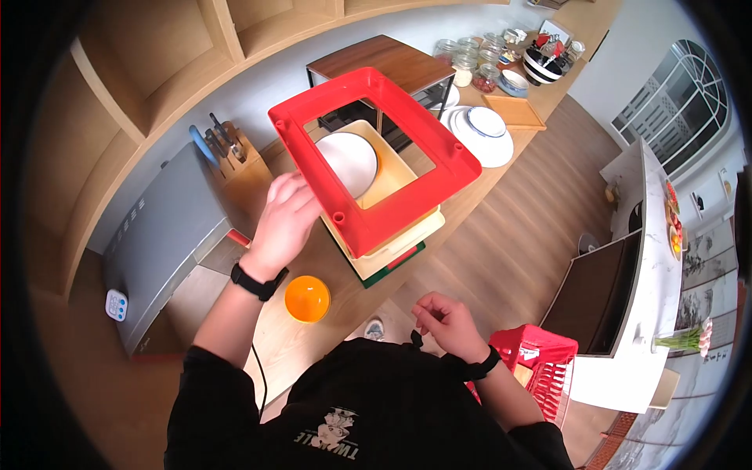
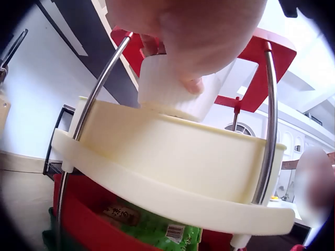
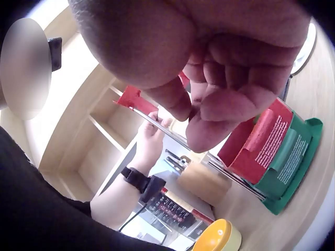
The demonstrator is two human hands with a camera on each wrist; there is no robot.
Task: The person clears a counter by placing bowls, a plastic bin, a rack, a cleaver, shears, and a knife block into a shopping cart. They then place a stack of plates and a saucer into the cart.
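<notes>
On our counter [image 1: 274, 337], the rack [image 1: 392, 223] stands between the knife block [image 1: 244, 174], left, and plates [image 1: 495, 149], right, the bowl [image 1: 308, 299] nearer us.

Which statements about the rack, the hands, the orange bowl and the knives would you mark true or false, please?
The left hand holds the white bowl: true.
The right hand grips the orange bowl: false; it holds nothing, and that bowl stands on the counter.
The rack's top frame is red: true.
The knives lie loose on the counter: false; they stand in a block.
</notes>
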